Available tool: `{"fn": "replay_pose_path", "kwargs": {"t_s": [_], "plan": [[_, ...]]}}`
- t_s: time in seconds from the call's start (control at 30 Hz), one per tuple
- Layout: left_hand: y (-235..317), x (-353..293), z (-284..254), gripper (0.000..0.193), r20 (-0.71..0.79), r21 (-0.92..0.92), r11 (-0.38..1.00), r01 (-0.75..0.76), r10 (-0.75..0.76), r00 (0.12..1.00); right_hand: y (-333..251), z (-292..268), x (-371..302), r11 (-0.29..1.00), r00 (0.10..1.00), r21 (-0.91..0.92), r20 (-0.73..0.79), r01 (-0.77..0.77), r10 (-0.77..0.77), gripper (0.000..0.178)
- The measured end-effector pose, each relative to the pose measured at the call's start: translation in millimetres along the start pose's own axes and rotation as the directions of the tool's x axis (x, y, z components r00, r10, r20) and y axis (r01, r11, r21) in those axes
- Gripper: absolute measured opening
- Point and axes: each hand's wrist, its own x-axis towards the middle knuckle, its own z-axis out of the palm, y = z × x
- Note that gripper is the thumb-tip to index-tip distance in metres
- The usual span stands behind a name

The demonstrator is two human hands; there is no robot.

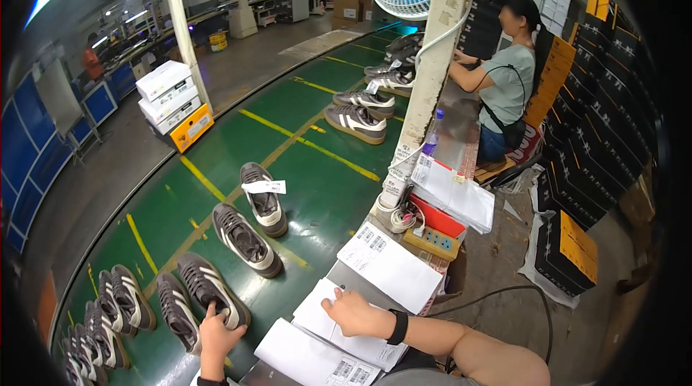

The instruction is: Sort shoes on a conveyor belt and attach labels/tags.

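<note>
My left hand (pixel 220 335) is closed on the heel of a dark grey sneaker (pixel 202 279) with white stripes, its fingers reaching into the opening. The sneaker's mate (pixel 176 310) lies just left of it on the green conveyor belt. Over a stack of white printed sheets (pixel 317 310) is my right hand (pixel 353 314), fingers curled together; a small dark spot shows by its fingertips, but what they hold is hidden. Further along the belt sit a loose sneaker (pixel 245 238) and another with a white paper tag (pixel 267 188) across it.
More sneakers (pixel 94 332) line the belt's left end; others (pixel 357 119) stand farther away. More papers (pixel 389 267) lie beside a power strip (pixel 432 242) and a post (pixel 425 98). A co-worker (pixel 508 69) sits at the right near stacked black boxes (pixel 598 112). White boxes (pixel 169 98) stand across the belt.
</note>
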Motion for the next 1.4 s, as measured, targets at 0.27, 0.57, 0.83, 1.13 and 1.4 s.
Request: {"fn": "replay_pose_path", "kwargs": {"t_s": [0.27,0.57,0.83,1.13,1.4], "plan": [[26.2,36.6,-2.0,0.068,0.216,0.273,0.953,0.135,-0.197,0.956,-4.1,15.3,48.1,0.993,0.986,-0.118,-0.163,0.011,-0.03,0.022],[23.1,11.8,21.9,0.059,-0.074,-0.01,0.981,0.195,-0.196,0.978,-33.2,13.3,63.2,0.891,0.999,-0.452,-0.036,-0.029,0.014,0.017],[38.1,20.5,21.1,0.05,-0.057,-0.008,0.959,0.284,-0.284,0.957,-31.8,12.5,50.8,0.96,0.985,-0.278,-0.17,-0.046,-0.002,0.016],[46.1,22.3,15.9,0.062,-0.065,0.009,0.972,0.236,-0.235,0.97,-15.4,27.0,47.6,0.987,0.958,-0.158,-0.279,0.026,-0.07,0.007],[9.0,9.5,-23.1,0.059,-0.124,-0.072,0.994,-0.087,0.078,0.989,-40.5,-82.0,52.6,0.947,0.944,0.119,-0.181,0.3,-0.276,0.018]]}}
